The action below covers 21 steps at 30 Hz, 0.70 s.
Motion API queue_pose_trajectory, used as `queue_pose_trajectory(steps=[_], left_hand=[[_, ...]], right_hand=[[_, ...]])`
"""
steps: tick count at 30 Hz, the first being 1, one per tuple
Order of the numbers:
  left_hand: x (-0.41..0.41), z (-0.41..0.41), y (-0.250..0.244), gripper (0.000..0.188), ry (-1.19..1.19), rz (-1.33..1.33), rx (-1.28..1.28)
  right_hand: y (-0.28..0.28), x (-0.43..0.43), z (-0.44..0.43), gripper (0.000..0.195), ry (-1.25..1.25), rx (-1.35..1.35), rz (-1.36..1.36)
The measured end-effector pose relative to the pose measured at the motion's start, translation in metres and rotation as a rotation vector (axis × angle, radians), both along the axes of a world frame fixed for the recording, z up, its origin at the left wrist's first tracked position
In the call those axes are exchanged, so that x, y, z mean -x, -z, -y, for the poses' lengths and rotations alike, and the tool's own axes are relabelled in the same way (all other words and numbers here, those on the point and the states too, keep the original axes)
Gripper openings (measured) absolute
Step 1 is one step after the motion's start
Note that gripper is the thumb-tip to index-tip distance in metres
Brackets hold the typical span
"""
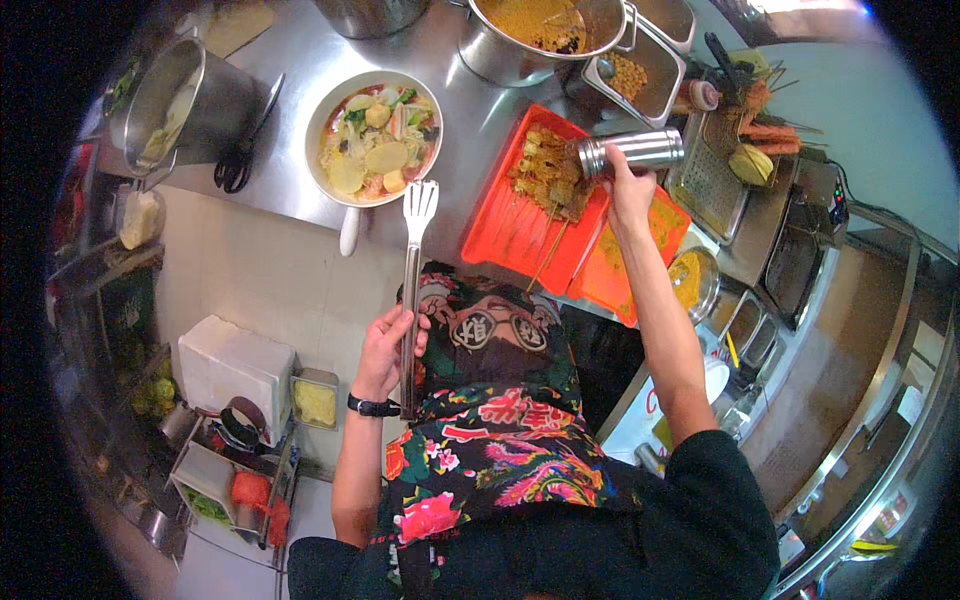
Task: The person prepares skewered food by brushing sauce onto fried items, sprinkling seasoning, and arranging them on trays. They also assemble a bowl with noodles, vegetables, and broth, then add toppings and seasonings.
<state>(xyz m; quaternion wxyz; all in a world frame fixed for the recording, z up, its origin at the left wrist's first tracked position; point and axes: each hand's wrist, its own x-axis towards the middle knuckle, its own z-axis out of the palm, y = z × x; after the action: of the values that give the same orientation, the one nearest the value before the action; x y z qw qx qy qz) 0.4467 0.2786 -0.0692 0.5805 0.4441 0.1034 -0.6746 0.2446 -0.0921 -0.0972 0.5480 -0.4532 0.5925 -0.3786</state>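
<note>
My left hand (388, 346) grips a pair of metal tongs (412, 277), their slotted tip pointing up toward the near rim of a white-handled pan (313, 139). Broth, sliced vegetables, leafy greens and fried tofu-like pieces (379, 115) fill that pan. In my right hand (631, 191) is a steel shaker (637, 150), tipped on its side over skewered food (546, 172). Those brown, coated skewers lie at the far end of a red tray (495, 232), with their sticks toward me. Whether anything falls from the shaker cannot be made out.
A large pot of orange soup (510, 64) stands at the back, beside a steel container of small round beans (628, 79). A second pot (217, 97) and black-handled scissors (240, 161) are at left. Orange powder fills another red tray (615, 262) and a bowl (701, 281) at right.
</note>
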Motion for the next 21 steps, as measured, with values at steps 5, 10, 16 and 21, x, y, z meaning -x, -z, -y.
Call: queue_pose_trajectory(steps=[5,10,16,21], left_hand=[[-0.001,0.009,-0.002,0.027,0.032,-0.001,0.016],[0.006,0.016,-0.009,0.029,0.029,0.002,0.033],[0.011,0.021,-0.012,0.030,0.001,0.037,0.019],[0.019,0.029,-0.014,0.029,-0.037,0.063,0.032]], right_hand=[[-0.005,-0.006,0.005,0.040,0.013,-0.001,0.021],[0.005,-0.005,0.009,0.044,0.127,0.137,0.047],[0.001,0.025,-0.003,0.051,0.025,0.021,-0.043],[0.001,0.048,-0.023,0.065,0.050,-0.049,0.017]])
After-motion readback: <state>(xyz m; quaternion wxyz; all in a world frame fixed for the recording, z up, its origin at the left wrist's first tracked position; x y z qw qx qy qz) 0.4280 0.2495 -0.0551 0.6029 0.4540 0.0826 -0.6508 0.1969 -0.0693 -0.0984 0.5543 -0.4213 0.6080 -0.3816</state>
